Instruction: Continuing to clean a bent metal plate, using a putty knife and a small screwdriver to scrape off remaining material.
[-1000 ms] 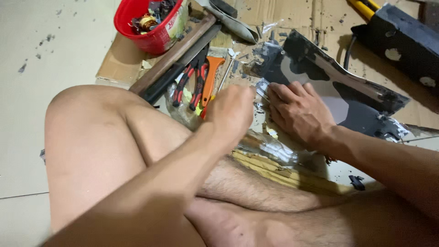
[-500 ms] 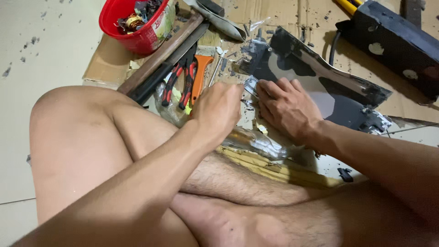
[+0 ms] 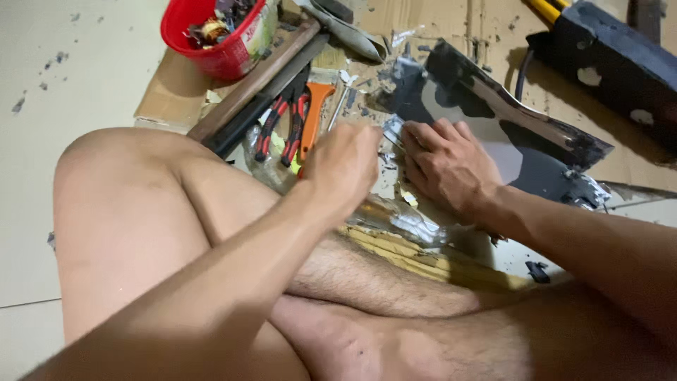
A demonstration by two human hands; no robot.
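1. Left hand [image 3: 343, 169] sits at frame centre, curled into a loose fist, knuckles up. Whether it grips anything cannot be told; the fingers hide the palm.
2. Right hand [image 3: 446, 166] lies just beside it at 3 o'clock, fingers spread and pressed flat on a dark broken panel [image 3: 486, 113].
3. The panel lies on cardboard [image 3: 437, 21], running from 12 o'clock of the hands out toward 3 o'clock. It has jagged edges, with a paler grey face under the right hand.
4. A small shiny metal piece [image 3: 392, 129] sits between the two hands, touching the right fingertips.
5. At 10 o'clock of the left hand: red-handled pliers [image 3: 271, 127] and an orange-handled tool [image 3: 314, 113], side by side, just beside the fist.
6. Further out at 10 to 11 o'clock: a long wooden-handled tool [image 3: 254, 85], then a red tub [image 3: 218, 60] full of small parts.
7. At 2 o'clock, well apart: a black block [image 3: 613, 63] with pale patches.
8. Bare crossed legs [image 3: 141, 212] fill the lower frame; crumpled clear plastic [image 3: 402, 219] lies at 6 o'clock of the hands, against the shin.
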